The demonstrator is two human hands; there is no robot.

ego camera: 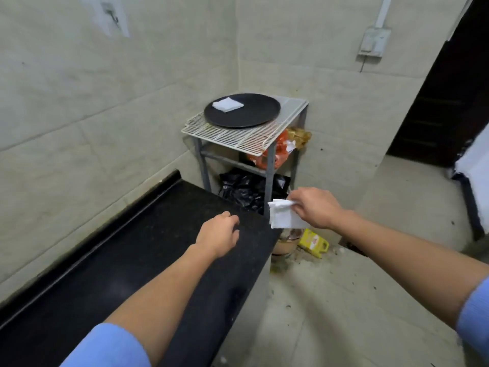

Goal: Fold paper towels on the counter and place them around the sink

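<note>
My right grip (315, 207) pinches a folded paper towel (284, 217) just past the table's (132, 260) far right corner, arm stretched forward. My left grip (218, 234), loosely curled and holding nothing, sits over the table's far edge. 1 more folded towel (227, 104) lies on the black tray (251, 115).

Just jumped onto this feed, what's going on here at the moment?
A person's right hand pinches a folded white paper towel in the air just past the end of the glossy black counter. The left hand is empty, fingers loosely curled over the counter. A second folded white towel lies on the round black tray atop the white wire rack. No sink is in view.
</note>
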